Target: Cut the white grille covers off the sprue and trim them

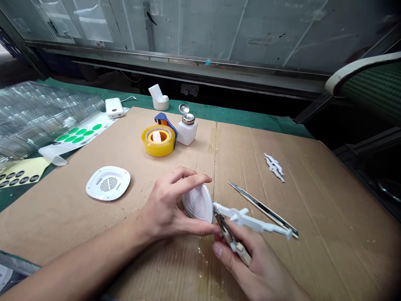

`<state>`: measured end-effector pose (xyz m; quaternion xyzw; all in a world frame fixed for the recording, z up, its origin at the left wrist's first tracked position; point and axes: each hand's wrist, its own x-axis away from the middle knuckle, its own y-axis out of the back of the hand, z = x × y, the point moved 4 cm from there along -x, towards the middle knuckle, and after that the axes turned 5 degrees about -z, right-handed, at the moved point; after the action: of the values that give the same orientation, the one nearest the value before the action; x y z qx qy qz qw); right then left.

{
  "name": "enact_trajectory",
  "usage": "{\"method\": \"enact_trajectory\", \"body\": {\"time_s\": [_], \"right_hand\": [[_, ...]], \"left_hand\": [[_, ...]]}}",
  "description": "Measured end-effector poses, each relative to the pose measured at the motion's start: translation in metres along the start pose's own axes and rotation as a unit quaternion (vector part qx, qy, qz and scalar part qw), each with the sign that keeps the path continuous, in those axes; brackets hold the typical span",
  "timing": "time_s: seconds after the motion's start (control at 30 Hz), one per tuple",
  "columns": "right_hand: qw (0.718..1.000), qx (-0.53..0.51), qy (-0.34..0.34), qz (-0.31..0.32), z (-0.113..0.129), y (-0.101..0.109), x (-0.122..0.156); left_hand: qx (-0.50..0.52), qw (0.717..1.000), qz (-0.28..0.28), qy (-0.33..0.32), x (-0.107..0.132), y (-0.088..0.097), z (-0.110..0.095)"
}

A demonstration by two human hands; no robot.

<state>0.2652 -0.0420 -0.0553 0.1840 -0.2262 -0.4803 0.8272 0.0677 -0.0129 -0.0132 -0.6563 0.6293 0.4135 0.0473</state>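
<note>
My left hand (172,205) grips a white perforated plastic cover (199,202) by its edges, thumb below and fingers above. The cover is tilted up on its side. In my right hand (247,259) is a pair of nippers (230,234) with pale handles, its jaws at the cover's right edge. A white plastic sprue (253,219) sticks out to the right from that same edge, above my right fingers. Whether the jaws are closed on the plastic, I cannot tell. A similar white perforated cover (108,184) lies flat on the cardboard to the left.
A utility knife (263,209) and a cut-off sprue piece (274,168) lie on the right of the cardboard (244,159). Yellow tape (150,147) and a white pump bottle (187,133) stand behind my hands. Clear plastic packaging (46,119) and sticker sheets (79,133) are at left.
</note>
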Motion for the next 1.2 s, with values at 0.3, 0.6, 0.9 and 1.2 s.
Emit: {"method": "enact_trajectory", "body": {"time_s": [0.3, 0.6, 0.9, 1.2], "right_hand": [[0.998, -0.026, 0.039, -0.032, 0.012, -0.007, -0.005], [0.99, -0.136, -0.032, -0.013, 0.014, -0.011, -0.008], [0.998, -0.014, 0.062, -0.009, 0.022, 0.019, -0.011], [0.932, 0.221, 0.276, -0.075, 0.024, 0.021, -0.017]], "left_hand": [[0.01, 0.999, 0.019, 0.04, -0.001, -0.002, 0.004], [-0.015, 0.994, 0.052, 0.094, 0.002, -0.003, 0.005], [0.172, 0.947, 0.007, 0.272, 0.004, 0.002, 0.024], [0.453, 0.755, -0.191, 0.434, -0.005, 0.016, 0.033]]}}
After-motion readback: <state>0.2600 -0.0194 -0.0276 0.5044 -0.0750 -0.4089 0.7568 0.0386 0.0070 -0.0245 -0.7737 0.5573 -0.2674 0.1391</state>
